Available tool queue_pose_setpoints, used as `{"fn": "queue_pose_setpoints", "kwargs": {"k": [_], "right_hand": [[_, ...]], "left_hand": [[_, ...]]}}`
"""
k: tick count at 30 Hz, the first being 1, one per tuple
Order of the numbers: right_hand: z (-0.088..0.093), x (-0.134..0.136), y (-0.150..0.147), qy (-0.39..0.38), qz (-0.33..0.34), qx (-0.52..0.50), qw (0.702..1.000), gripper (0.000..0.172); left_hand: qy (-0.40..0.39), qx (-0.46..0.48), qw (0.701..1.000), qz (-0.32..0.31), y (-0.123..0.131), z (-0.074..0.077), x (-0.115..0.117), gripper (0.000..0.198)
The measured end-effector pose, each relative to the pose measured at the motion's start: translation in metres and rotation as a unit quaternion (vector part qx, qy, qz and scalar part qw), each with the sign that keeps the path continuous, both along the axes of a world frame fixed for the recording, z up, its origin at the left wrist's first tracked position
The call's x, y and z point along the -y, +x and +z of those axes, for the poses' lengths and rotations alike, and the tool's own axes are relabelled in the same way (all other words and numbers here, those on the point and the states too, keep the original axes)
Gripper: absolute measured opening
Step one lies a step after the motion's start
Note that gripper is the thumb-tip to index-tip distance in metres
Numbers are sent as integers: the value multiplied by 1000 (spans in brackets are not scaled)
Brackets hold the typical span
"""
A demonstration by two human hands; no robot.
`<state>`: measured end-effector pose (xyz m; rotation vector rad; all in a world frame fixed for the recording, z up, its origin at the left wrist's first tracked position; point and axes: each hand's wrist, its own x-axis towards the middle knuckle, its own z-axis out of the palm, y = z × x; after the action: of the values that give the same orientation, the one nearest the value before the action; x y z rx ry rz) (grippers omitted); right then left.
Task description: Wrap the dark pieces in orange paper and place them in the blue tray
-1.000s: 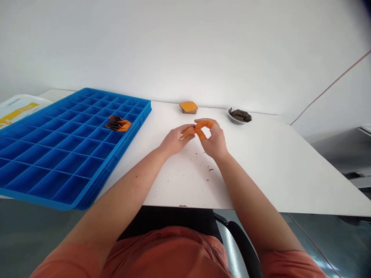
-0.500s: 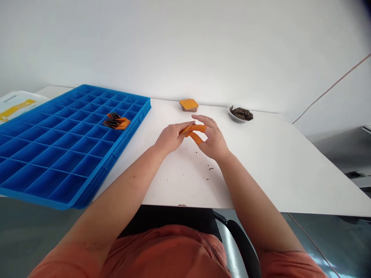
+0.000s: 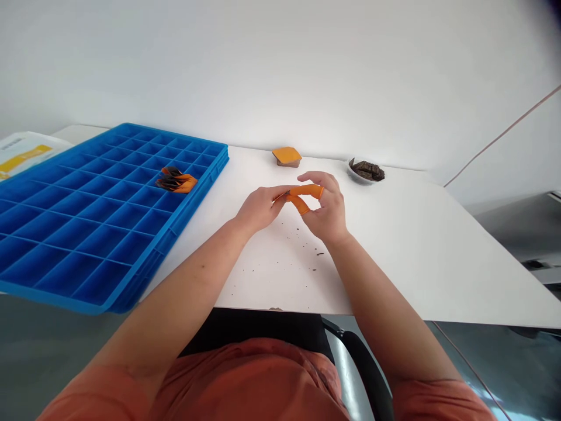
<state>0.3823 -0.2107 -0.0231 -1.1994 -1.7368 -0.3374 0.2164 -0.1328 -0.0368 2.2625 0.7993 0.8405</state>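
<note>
My left hand (image 3: 259, 207) is closed in a pinch on a small orange sheet (image 3: 279, 197), mostly hidden behind the fingers, with a dark edge showing at its tip. My right hand (image 3: 329, 209) wears orange finger cots (image 3: 309, 191) on the thumb and forefinger. Its two covered tips come together at the same sheet; whatever lies between them is too small to make out. The other right fingers are raised and curled. Both hands hover over the white table (image 3: 394, 251), where dark crumbs (image 3: 318, 254) are scattered beneath them.
A blue compartment tray (image 3: 162, 231) lies at left, with orange and dark folded pieces (image 3: 177, 180) in one part. A stack of orange sheets (image 3: 286, 155) stands near the wall. Right of it, a white bowl (image 3: 357, 178) holds dark brown flat pieces (image 3: 369, 171). A white-yellow packet (image 3: 26, 153) lies far left.
My right hand has shifted slightly to the right and its forefinger is straighter. Less of the orange sheet shows, and a dark edge is visible at the fingertips. My left hand has barely moved.
</note>
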Motion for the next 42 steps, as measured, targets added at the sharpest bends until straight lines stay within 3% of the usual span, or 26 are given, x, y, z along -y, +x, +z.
{"fn": "queue_pose_setpoints", "kwargs": {"k": [8,12,16,19,22,28,42], "right_hand": [[2,3,-3,-64,55,-25,996,7],[6,8,-3,-137,120,-73,981,33],[11,11,2,-208,185,-144,950,47],[12,12,5,-240,174,-195,935,70],[15,15,4,-222,142,-201,944,78],[23,19,1,-159,131,-219,954,83],[25,13,10,-191,96,-167,963,94]], "left_hand": [[31,61,997,-25,1,-5,-3,41],[36,90,995,-13,2,-7,-6,39],[71,108,992,-4,3,-8,-8,42],[97,105,990,-9,2,-7,-7,48],[99,104,989,-14,1,-6,-5,52],[88,107,990,-31,2,-4,-2,46],[103,96,990,-24,1,0,1,43]]}}
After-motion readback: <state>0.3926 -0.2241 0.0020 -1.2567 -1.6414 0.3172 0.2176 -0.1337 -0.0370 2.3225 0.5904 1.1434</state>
